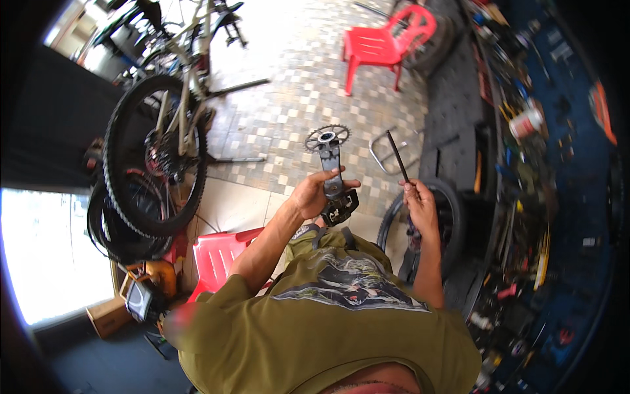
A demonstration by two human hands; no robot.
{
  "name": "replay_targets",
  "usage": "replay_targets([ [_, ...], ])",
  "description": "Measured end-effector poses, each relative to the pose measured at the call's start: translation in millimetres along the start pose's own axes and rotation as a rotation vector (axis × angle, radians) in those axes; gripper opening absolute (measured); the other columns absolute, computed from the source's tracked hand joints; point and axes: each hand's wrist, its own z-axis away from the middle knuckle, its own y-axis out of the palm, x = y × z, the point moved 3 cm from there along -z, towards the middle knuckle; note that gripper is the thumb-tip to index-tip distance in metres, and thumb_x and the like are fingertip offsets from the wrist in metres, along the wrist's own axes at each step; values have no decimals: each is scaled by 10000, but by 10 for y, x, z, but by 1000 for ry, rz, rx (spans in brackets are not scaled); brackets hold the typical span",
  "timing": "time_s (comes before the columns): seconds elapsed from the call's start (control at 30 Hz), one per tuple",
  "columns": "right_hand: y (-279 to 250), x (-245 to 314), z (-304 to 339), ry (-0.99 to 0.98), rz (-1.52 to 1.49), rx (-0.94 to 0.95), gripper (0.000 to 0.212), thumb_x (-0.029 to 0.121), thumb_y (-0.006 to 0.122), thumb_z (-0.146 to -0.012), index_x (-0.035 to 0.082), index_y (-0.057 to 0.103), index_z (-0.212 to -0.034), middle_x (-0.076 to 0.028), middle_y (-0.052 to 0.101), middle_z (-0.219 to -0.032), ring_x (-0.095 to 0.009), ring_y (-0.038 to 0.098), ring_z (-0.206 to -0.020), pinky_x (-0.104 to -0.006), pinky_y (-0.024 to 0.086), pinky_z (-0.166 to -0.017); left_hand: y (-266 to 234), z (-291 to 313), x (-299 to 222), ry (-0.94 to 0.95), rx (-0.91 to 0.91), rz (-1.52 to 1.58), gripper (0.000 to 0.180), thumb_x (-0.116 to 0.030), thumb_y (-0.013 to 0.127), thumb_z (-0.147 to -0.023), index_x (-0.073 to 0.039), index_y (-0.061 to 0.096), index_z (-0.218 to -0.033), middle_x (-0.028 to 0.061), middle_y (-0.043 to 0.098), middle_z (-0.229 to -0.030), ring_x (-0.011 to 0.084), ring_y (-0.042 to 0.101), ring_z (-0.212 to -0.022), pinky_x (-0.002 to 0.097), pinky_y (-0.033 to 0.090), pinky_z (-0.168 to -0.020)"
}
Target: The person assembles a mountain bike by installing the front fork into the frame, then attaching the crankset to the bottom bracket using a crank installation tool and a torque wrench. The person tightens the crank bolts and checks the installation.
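My left hand (pixel 312 192) is wrapped round the dark arm of a bicycle crank (pixel 331 157), held out in front of my body. A toothed chainring (pixel 327 136) sits at the crank's far end, and a black platform pedal (pixel 340 209) hangs at its near end, below my fingers. In my right hand (pixel 418 197) a thin dark rod (pixel 396 155) is pinched near its lower end and points up and away to the left. The rod and the crank are apart. What kind of rod it is I cannot make out.
A mountain bike (pixel 177 125) stands at the left. A red plastic chair (pixel 387 46) is at the far side, another red chair (pixel 220 257) close on my left. Beside my right arm leans a tyre (pixel 453 217), next to a dark workbench (pixel 453 148). Tools crowd the right wall.
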Motion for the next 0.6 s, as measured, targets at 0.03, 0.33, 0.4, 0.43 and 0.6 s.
replay_targets([
  [0.03,219,-67,-233,-48,-62,25,250,256,577,-1061,26,667,-1102,46,504,-710,-49,471,-639,-223,388,-592,-119,55,-136,4,20,-3,700,-378,577,-1002,-48,260,-1531,274,602,-1359,390,583,-1255,581,495,-1012],
  [0.33,1600,7,-1799,152,-175,202,308,348,548,-1071,59,653,-1067,35,508,-650,-45,411,-534,-231,336,-494,-1036,190,-1160,404,-12,199,608,-323,761,-905,-40,552,-1400,191,658,-1303,342,611,-1256,527,528,-1033],
  [0.4,1860,-41,-2206,102,-99,268,310,343,549,-1071,53,657,-1067,33,519,-656,-43,412,-533,-233,332,-492,-1246,50,-1375,466,-113,330,547,-296,775,-894,9,584,-1305,189,668,-1276,315,676,-1121,482,581,-937],
  [0.43,1970,-60,-2422,75,-63,298,311,341,550,-1071,50,659,-1067,32,525,-659,-41,412,-533,-234,331,-491,-1354,-36,-1497,495,-161,395,519,-283,782,-889,33,600,-1258,188,673,-1263,301,708,-1054,459,608,-888],
  [0.6,2692,-119,-3611,41,23,500,270,310,564,-1061,61,668,-1079,37,542,-682,-41,480,-596,-231,381,-506,-2041,-522,-2214,503,-378,260,338,-229,785,-890,-59,657,-1152,126,729,-1126,268,719,-1033,452,598,-906],
])
